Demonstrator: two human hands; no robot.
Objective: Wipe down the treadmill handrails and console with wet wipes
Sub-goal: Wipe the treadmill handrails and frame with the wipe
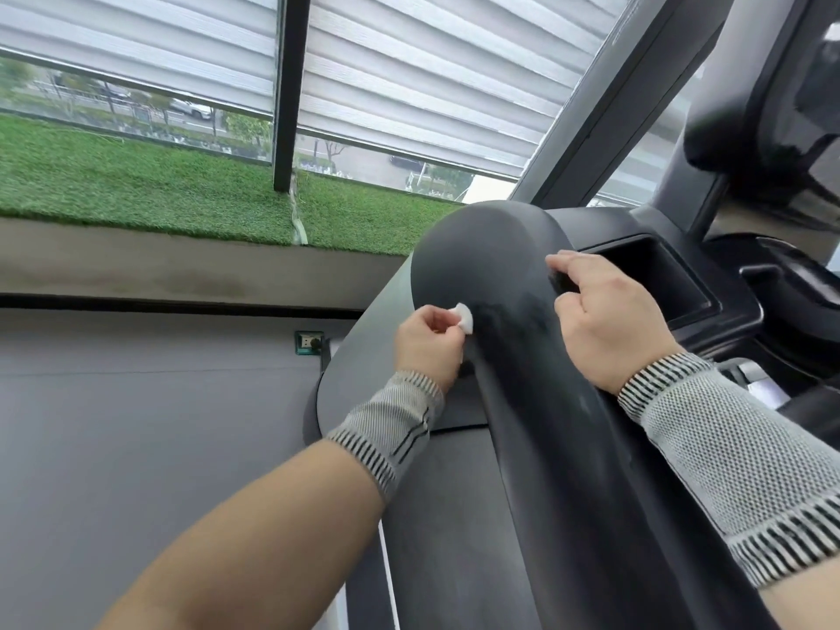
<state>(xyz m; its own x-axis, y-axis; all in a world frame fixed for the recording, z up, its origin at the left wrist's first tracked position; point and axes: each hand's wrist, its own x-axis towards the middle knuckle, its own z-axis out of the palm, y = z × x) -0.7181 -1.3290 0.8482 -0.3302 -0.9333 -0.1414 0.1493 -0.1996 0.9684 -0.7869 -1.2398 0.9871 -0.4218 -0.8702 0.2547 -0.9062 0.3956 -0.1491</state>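
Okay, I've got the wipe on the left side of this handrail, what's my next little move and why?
Probably slide the wipe in your left hand up toward the rounded end of the handrail. A damp-looking smear shows only beside the wipe; your right hand steadies the rail's other side.

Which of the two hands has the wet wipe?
The left hand pinches the white wet wipe against the handrail; the right hand shows no wipe.

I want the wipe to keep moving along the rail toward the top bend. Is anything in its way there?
Nothing visible blocks it. The left hand pinches the wet wipe against the handrail, whose surface up to the bend is bare. The right hand rests on the rail's other side, off that path.
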